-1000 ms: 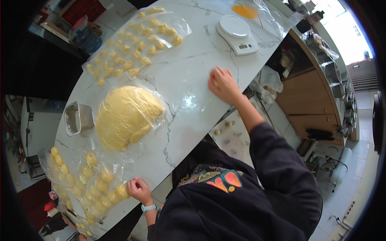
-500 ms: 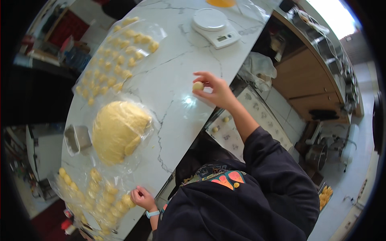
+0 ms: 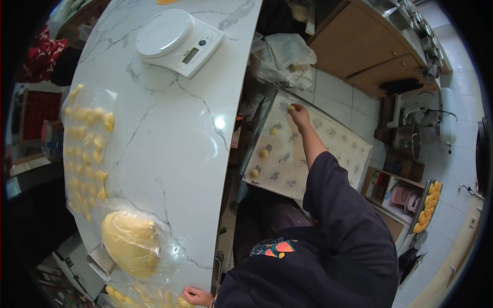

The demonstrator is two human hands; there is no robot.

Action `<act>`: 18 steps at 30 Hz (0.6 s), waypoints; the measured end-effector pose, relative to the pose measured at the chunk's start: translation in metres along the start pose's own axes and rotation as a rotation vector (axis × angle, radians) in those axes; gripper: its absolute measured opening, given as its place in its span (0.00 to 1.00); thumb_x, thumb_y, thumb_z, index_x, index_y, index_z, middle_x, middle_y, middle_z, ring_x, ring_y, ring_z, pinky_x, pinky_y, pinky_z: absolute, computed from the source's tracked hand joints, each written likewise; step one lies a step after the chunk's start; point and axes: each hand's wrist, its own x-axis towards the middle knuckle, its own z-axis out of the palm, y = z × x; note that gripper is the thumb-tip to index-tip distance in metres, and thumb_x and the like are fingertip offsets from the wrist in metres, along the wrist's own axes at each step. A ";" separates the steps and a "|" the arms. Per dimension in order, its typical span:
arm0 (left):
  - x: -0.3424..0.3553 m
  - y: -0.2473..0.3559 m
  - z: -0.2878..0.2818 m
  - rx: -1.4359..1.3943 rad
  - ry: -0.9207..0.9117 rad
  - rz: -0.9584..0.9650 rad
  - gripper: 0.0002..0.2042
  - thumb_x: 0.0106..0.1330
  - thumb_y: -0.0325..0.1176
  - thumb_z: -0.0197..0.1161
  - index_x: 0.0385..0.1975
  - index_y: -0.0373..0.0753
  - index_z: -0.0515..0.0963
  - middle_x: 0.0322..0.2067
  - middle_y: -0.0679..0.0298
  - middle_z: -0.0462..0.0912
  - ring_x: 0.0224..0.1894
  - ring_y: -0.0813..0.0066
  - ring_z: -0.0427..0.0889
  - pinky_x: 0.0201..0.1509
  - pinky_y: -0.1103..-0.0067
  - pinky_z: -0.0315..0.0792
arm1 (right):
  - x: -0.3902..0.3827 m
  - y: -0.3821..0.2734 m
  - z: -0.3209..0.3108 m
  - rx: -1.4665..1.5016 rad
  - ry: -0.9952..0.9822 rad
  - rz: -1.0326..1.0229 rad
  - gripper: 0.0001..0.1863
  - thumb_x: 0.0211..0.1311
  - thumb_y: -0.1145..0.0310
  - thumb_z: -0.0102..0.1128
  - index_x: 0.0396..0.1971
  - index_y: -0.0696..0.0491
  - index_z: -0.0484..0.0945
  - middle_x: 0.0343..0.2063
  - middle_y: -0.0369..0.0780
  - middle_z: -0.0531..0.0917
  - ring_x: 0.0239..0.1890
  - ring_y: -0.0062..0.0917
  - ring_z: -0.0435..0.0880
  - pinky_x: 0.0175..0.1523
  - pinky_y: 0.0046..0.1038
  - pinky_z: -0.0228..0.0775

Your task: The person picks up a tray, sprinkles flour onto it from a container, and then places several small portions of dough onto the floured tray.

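My right hand (image 3: 300,117) reaches over a tray (image 3: 288,191) lined with a patterned sheet, to the right of the table and below its top. Its fingertips pinch a small pale dough ball (image 3: 291,108) close to the sheet's far left corner. Three more balls lie in a row along the left side, among them a dough ball (image 3: 264,153). My left hand (image 3: 197,296) rests curled at the table's near edge, beside yellow dough balls (image 3: 119,296) under clear plastic. Whatever its fingers may hold is hidden.
A large plastic-covered dough mass (image 3: 131,241) sits on the marble table (image 3: 169,128), near a rectangular container (image 3: 100,263). Small dough pieces (image 3: 84,154) lie under plastic at the left. A white kitchen scale (image 3: 179,41) stands farther back. A mixer (image 3: 411,136) is at the right.
My right hand has carried the dough ball from above the table rightward to the tray. The view has swung right, bringing the whole tray into sight. My left hand stays by the dough balls.
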 end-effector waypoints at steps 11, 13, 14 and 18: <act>0.012 0.049 0.000 -0.039 -0.010 -0.016 0.15 0.66 0.27 0.52 0.16 0.33 0.61 0.16 0.58 0.58 0.21 0.62 0.60 0.25 0.72 0.56 | -0.005 -0.028 -0.011 -0.021 0.338 -0.394 0.24 0.48 0.76 0.65 0.49 0.56 0.72 0.42 0.42 0.77 0.39 0.26 0.79 0.44 0.25 0.73; 0.005 0.053 -0.006 0.000 -0.039 -0.064 0.16 0.68 0.26 0.49 0.16 0.33 0.58 0.17 0.56 0.58 0.23 0.59 0.59 0.27 0.69 0.55 | -0.037 -0.085 -0.004 0.246 0.354 -0.471 0.18 0.54 0.77 0.62 0.46 0.58 0.72 0.40 0.40 0.77 0.37 0.19 0.78 0.42 0.20 0.71; 0.003 0.053 -0.007 0.006 -0.006 -0.092 0.16 0.68 0.26 0.49 0.16 0.33 0.58 0.17 0.56 0.58 0.23 0.59 0.59 0.27 0.69 0.55 | -0.063 -0.122 0.004 0.335 0.356 -0.533 0.15 0.57 0.77 0.60 0.44 0.59 0.72 0.38 0.39 0.78 0.36 0.17 0.77 0.42 0.18 0.70; 0.010 0.044 -0.006 -0.025 -0.039 -0.100 0.16 0.65 0.26 0.51 0.14 0.34 0.58 0.17 0.56 0.59 0.22 0.58 0.60 0.27 0.67 0.53 | -0.188 -0.247 0.056 0.276 -0.112 -1.001 0.08 0.60 0.78 0.56 0.40 0.58 0.73 0.35 0.40 0.77 0.36 0.21 0.78 0.41 0.21 0.70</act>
